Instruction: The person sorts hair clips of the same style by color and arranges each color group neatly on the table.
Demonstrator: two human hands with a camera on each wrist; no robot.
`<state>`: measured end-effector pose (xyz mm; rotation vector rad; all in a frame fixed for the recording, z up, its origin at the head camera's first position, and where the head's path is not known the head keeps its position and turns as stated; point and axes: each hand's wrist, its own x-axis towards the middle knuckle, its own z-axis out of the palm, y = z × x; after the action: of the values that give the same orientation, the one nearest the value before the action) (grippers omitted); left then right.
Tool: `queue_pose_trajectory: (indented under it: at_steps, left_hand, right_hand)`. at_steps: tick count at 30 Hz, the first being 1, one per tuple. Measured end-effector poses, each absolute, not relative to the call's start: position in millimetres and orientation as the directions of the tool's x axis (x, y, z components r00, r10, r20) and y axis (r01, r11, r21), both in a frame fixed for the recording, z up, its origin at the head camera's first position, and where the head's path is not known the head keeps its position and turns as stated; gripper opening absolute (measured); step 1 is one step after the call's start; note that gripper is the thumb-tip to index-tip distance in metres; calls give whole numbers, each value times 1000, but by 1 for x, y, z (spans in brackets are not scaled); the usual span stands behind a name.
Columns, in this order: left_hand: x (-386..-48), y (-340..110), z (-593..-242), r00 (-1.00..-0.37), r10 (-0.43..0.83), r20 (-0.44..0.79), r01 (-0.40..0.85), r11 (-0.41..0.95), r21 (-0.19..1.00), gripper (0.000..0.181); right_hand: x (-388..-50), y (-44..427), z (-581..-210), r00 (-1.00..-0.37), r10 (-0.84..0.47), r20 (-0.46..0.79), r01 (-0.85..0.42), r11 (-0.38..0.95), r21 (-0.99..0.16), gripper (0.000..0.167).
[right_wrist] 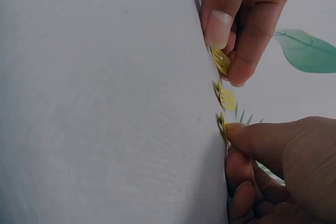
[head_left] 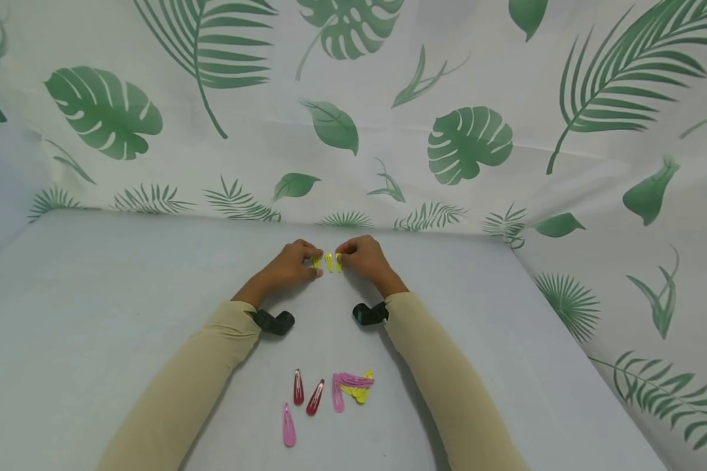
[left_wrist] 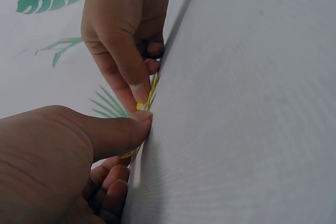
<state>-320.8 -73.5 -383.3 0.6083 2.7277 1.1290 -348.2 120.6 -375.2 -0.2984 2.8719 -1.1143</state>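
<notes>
Three yellow snap hair clips stand in a short row near the table's back edge. My left hand (head_left: 296, 263) holds the left yellow clip (head_left: 317, 262) between thumb and fingers. At the other end of the row, my right hand (head_left: 365, 257) pinches the right yellow clip (head_left: 338, 263), partly covered by its fingertips. Between the hands, untouched, lies the middle yellow clip (head_left: 328, 262). The right wrist view shows this middle clip (right_wrist: 226, 98) apart from both hands, with the left hand (right_wrist: 249, 19) above it and the right hand (right_wrist: 299, 156) below.
Closer to me lie two red hair clips (head_left: 298, 387), a lone pink clip (head_left: 289, 426), and a small pile of pink clips (head_left: 338, 396) and yellow clips (head_left: 361, 394). A leaf-printed cloth (head_left: 383, 144) rises behind the white table surface (head_left: 124, 314).
</notes>
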Motion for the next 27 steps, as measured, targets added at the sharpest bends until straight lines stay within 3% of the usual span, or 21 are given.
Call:
queue_pose_trajectory:
  at_steps: [11,27]
  left_hand:
    - [-320,-74,-382,-899,434,53,350,643,681,50]
    - [-322,-74,-382,-903,429,37,338,653,678,50]
  right_hand:
    - [-344,124,-374,-986,-169,5,-125,705,-698,30]
    - [-322,143,-352,-895,-446,-2,-311,628,-713,28]
